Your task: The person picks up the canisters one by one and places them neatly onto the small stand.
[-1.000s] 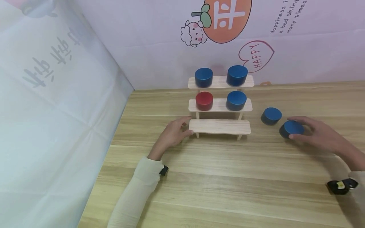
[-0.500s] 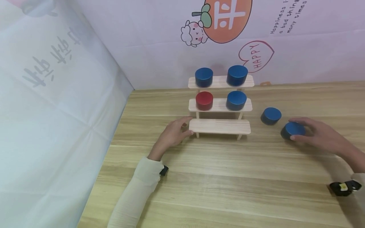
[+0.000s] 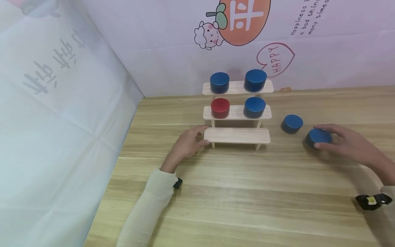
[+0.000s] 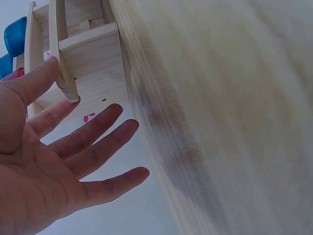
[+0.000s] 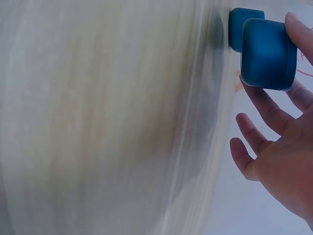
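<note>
My left hand [image 3: 188, 142] grips the left end of a pale wooden three-step stand [image 3: 237, 136] at its lowest step. In the left wrist view the thumb and index finger pinch the board's end, and the other fingers are spread. My right hand [image 3: 348, 142] holds a blue round tin [image 3: 319, 136] between thumb and fingers, right of the stand. The right wrist view shows this held tin [image 5: 268, 54] from the side, apparently just off the table. A second blue tin [image 3: 291, 124] sits on the table between the stand and the right hand.
On the top step stand two blue tins, left [image 3: 219, 82] and right [image 3: 255, 80]. The middle step bears a red tin [image 3: 220, 108] and a blue tin [image 3: 254, 107]. Printed white cloth [image 3: 160, 65] hangs behind the wooden table [image 3: 247, 199] and along its left side.
My right hand has moved slightly to the right with the blue tin, away from the second one. My left hand keeps its place at the stand. The head view has shifted a little.
</note>
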Available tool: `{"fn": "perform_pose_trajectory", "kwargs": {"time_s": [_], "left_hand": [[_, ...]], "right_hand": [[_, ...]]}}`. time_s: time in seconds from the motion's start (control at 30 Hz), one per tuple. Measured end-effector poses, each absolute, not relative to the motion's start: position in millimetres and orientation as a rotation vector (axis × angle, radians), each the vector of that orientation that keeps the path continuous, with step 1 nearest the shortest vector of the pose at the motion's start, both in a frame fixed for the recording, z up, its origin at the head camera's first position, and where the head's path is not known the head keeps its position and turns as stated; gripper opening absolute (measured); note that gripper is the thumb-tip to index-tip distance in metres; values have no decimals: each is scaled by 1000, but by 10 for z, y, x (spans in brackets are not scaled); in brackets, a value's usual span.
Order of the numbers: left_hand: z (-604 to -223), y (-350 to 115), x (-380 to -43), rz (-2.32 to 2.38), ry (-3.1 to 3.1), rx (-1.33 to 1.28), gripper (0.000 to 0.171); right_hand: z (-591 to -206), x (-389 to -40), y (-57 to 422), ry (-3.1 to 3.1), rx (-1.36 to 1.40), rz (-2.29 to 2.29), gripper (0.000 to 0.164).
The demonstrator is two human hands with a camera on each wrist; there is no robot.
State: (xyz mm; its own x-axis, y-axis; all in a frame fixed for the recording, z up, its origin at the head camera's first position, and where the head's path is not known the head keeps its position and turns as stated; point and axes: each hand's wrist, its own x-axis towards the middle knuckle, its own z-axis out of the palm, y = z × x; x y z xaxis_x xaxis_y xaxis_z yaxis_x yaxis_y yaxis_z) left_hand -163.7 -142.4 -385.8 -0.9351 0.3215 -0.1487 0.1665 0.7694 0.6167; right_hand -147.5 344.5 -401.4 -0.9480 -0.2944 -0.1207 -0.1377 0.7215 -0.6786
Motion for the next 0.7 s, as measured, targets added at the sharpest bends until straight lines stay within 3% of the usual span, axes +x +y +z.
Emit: {"fn": "perform_pose_trajectory", "kwargs": {"time_s": [0.7], "left_hand": [[-3847,-1431,-1654,890,2717,369,55]], "right_hand": [[-3930,-1354,3299,2750,-379,-1112,65]]}}
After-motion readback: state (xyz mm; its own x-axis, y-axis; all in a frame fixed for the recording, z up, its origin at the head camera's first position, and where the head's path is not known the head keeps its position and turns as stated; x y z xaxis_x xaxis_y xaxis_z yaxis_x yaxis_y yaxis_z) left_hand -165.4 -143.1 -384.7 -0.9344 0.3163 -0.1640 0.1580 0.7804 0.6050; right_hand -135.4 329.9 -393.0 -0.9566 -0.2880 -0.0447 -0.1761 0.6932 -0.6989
